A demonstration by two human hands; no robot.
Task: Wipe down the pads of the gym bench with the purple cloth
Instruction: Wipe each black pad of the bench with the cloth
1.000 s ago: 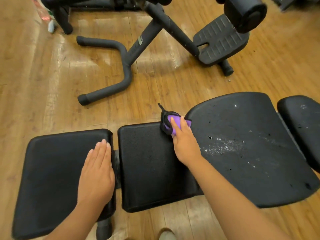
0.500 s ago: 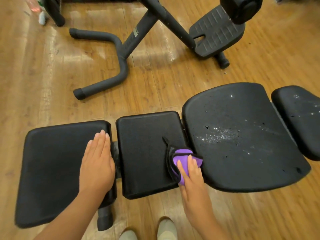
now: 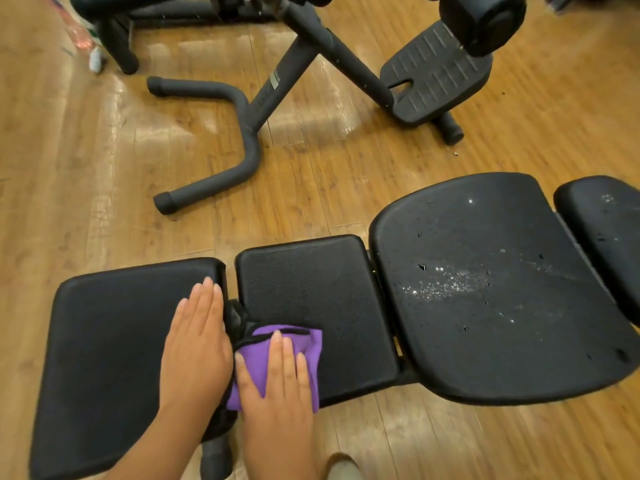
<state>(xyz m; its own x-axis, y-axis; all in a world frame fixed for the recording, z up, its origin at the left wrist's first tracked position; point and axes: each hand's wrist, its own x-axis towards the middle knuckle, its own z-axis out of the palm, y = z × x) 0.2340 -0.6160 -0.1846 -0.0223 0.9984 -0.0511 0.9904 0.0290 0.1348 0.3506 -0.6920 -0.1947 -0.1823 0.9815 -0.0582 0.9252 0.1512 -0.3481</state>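
The gym bench lies across the view with several black pads. My left hand [image 3: 197, 344] rests flat with straight fingers on the right edge of the left pad [image 3: 110, 341]. My right hand [image 3: 277, 382] presses the purple cloth [image 3: 256, 355] flat onto the near left corner of the middle pad [image 3: 322, 299]. The cloth has a black trim that bunches into the gap between the two pads. The large pad [image 3: 491, 289] to the right carries white specks and small nicks. A further pad [image 3: 609, 233] shows at the right edge.
Another exercise machine stands on the wooden floor beyond the bench, with a curved black base bar [image 3: 221, 140] and a ribbed foot plate [image 3: 436, 74]. A plastic bottle [image 3: 83, 39] lies at the top left. A shoe tip [image 3: 343, 465] shows at the bottom edge.
My right hand has slid the cloth from the far right corner of the middle pad down its right side, then left to the near left corner. The left hand has stayed put.
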